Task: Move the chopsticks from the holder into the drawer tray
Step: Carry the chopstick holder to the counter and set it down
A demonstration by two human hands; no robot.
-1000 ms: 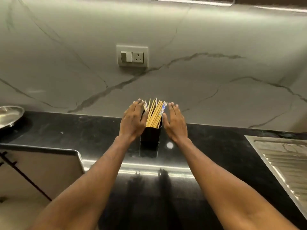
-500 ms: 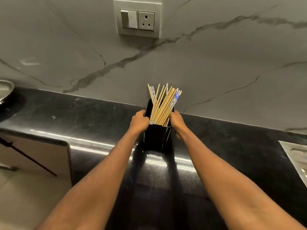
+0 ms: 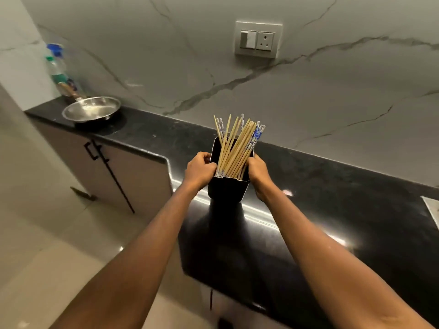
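Item: black square holder, at the near-left part of the dark tabletop, close to its front edge; whether its base rests on the surface or is just clear of it cannot be told. Contents: chopsticks, a full bundle, mostly plain wood with a few blue-and-white patterned, all inside the holder; they lean and fan toward the far right, tips well above the rim. Left hand: on the holder's left wall at the rim, fingers curled round it. Right hand: on the right wall, fingers curled over the rim just beside the bundle. Drawer tray: not in view. Also present: steel pan at the far left of the tabletop; bottles behind it; switch and socket plate on the marble wall; cabinet door below, left. Step in hand, as judged: a two-handed hold on the holder, no chopsticks transferred yet. Handling advice: carry the holder upright and level, since the bundle leans one way and would likely spill to the right if tipped; squeeze evenly from both walls; set it down near the drawer; lift the chopsticks out in small, aligned bunches.
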